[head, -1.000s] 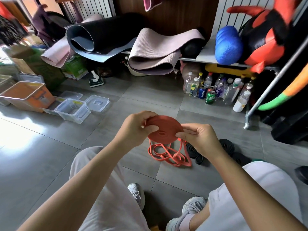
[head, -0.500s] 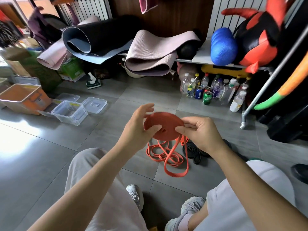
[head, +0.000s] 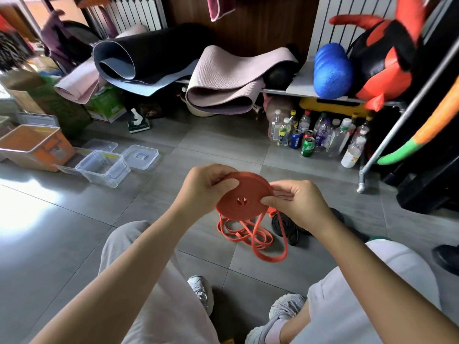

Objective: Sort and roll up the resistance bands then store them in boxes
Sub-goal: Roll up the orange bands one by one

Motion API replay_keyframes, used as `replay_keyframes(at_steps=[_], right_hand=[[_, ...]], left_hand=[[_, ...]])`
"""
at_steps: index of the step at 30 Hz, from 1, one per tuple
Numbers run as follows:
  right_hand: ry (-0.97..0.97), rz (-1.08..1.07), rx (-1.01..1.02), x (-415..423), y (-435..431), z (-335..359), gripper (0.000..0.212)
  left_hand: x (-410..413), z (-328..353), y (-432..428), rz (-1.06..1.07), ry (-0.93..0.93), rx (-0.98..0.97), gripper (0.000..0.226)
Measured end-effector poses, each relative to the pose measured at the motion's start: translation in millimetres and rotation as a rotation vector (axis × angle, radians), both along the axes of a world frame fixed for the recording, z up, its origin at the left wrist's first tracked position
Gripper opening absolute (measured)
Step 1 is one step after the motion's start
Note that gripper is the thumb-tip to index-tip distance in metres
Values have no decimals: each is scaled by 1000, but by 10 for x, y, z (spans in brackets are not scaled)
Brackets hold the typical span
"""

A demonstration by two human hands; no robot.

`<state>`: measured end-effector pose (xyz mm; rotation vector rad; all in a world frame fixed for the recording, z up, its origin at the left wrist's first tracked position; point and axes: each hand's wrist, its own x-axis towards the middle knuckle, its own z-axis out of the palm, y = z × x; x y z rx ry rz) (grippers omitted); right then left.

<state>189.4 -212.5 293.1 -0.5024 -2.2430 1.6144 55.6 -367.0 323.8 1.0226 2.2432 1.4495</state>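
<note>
Tiled floor (head: 62,232) carries clear boxes (head: 103,167), bottles (head: 323,135), loose orange band (head: 248,235), black bands (head: 285,227).

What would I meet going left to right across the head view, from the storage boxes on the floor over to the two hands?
orange box → clear open box → clear lid → left hand → rolled orange band, held by both hands → right hand

The coiled resistance band (head: 244,198) is orange-red, loose loops included. Just right of it lie black bands (head: 285,227), and the floor (head: 74,232) below it is grey tile. Left of it stand a clear plastic box (head: 103,167) and an orange bin (head: 32,145). Beyond it are a black yoga mat (head: 154,58) with a blue-grey lining, a ribbed dusty-pink mat (head: 223,78), a bright blue foam roller (head: 331,70), a blue Pepsi can (head: 296,142) and a green can (head: 308,146).
</note>
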Motion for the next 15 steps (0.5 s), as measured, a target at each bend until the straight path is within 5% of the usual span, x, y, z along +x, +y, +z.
replay_keyframes(at_steps=[4,15], right_hand=[[60,-32,-107,15,-1,-43,27],[36,28,-109,-23,52,55,22]], left_hand=[[-10,-2,-37,18,-234,150,15],[-24,114,-40,-18,-25,-116,18]])
